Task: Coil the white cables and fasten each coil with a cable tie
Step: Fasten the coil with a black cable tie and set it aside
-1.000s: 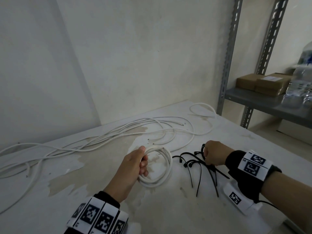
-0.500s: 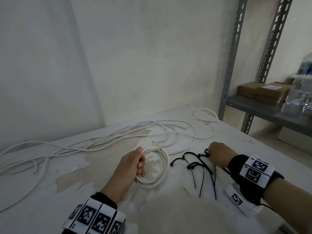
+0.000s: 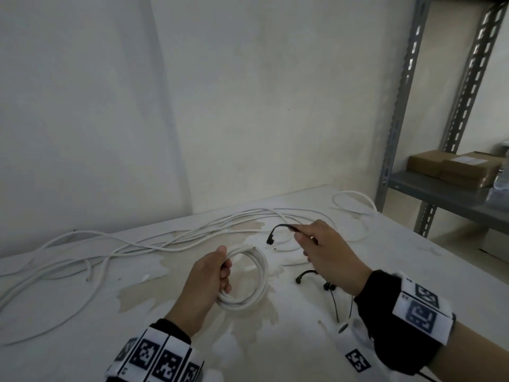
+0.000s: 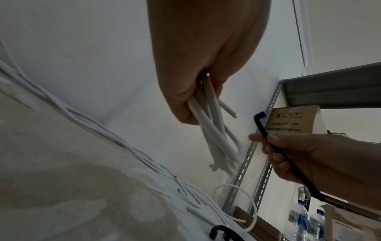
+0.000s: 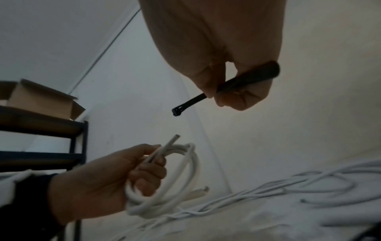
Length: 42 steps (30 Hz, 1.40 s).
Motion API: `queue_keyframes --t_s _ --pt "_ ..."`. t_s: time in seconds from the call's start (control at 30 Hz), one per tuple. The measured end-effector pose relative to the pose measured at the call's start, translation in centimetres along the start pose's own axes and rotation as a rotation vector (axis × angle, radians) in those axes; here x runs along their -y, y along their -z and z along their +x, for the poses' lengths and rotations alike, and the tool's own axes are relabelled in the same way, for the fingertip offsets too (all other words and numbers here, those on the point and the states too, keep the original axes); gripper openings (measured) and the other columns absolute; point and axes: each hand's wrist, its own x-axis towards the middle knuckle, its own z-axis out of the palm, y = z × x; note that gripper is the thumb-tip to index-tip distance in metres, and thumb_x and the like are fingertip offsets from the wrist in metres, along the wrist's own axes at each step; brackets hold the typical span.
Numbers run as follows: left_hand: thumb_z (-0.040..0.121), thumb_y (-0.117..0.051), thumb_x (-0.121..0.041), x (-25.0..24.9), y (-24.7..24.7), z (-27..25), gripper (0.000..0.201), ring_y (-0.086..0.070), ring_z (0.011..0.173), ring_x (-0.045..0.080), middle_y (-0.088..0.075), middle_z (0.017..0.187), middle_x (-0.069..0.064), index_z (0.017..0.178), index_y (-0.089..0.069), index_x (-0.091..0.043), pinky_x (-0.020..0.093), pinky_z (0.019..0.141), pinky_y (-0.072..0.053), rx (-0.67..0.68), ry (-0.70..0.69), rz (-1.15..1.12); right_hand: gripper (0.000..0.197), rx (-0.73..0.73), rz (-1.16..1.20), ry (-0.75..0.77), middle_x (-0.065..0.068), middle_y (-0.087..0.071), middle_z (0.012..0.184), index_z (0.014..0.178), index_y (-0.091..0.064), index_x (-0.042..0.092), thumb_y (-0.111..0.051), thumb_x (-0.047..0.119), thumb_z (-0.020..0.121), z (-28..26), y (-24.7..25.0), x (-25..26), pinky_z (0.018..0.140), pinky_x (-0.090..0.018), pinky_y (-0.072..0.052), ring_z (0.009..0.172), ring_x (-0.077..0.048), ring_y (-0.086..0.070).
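My left hand [image 3: 217,274] grips a coil of white cable [image 3: 254,279] at its left side, a little above the table; the same coil [image 5: 181,176] shows in the right wrist view, with two cut ends sticking out. My right hand [image 3: 308,241] pinches a black cable tie [image 3: 278,230], whose head hangs down just right of the coil. In the left wrist view the tie [image 4: 261,128] runs through the right hand's fingers [image 4: 274,156]. Several loose white cables [image 3: 165,238] lie across the table behind.
More black cable ties [image 3: 327,288] lie on the table [image 3: 82,340] under my right wrist. A loose white loop [image 3: 355,202] sits at the table's far right corner. A grey metal shelf [image 3: 440,191] with cardboard boxes [image 3: 454,169] stands to the right, water bottles [image 4: 305,221] lower down.
My right hand has lifted one black tie off the pile and carried it up and left, toward the coil. The left hand keeps holding the coil.
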Motion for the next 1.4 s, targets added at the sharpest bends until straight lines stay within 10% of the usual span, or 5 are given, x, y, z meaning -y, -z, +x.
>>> queue_keyframes --t_s 0.17,0.57,1.0,1.23,1.4 --pt "0.098 -0.039 -0.030 -0.3 1.7 -0.3 0.038 -0.039 0.044 0.013 -0.038 0.051 -0.002 0.069 -0.049 -0.008 0.028 0.055 -0.035 -0.086 -0.083 0.055 0.020 0.128 0.161 -0.036 0.004 -0.055 0.062 0.105 -0.063 0.014 -0.061 0.010 0.086 -0.4 -3.6 1.9 0.057 -0.020 -0.045 0.048 0.000 -0.052" --pt "0.096 -0.042 -0.029 0.4 4.9 -1.5 0.035 -0.042 0.044 0.009 -0.041 0.047 -0.007 0.071 -0.054 -0.008 0.026 0.052 -0.036 -0.203 -0.251 0.156 0.018 0.295 0.404 -0.222 -0.012 -0.056 0.053 0.069 -0.050 0.006 -0.057 0.000 0.085 -0.8 -9.1 5.4 0.035 -0.020 -0.041 0.032 -0.016 -0.052" --pt "0.098 -0.038 -0.023 0.3 5.8 -2.0 0.027 -0.040 0.047 0.009 -0.038 0.048 -0.008 0.098 -0.065 -0.030 0.018 0.049 -0.039 -0.152 -0.256 0.003 0.033 0.308 0.693 -0.150 -0.009 -0.057 0.050 0.078 -0.032 0.012 -0.064 0.007 0.085 -1.2 -10.6 7.0 0.037 -0.022 -0.043 0.036 -0.019 -0.053" --pt "0.099 -0.036 -0.021 0.4 6.3 -1.6 0.029 -0.033 0.047 0.008 -0.031 0.054 -0.004 0.104 -0.063 -0.015 0.017 0.046 -0.038 -0.131 -0.207 -0.135 0.033 0.452 0.809 -0.066 -0.008 -0.067 0.074 0.084 -0.062 0.005 -0.035 -0.011 0.092 -1.5 -10.0 6.4 0.063 -0.021 -0.056 0.062 -0.012 -0.067" --pt "0.099 -0.036 -0.027 0.7 6.3 -1.5 0.029 -0.040 0.063 0.020 -0.038 0.066 0.009 0.104 -0.063 -0.021 0.026 0.056 -0.040 -0.080 -0.191 -0.154 0.023 0.408 0.789 0.073 0.004 -0.071 0.069 0.084 -0.069 0.015 -0.053 -0.001 0.088 -1.5 -10.0 6.6 0.061 -0.018 -0.053 0.064 -0.007 -0.067"
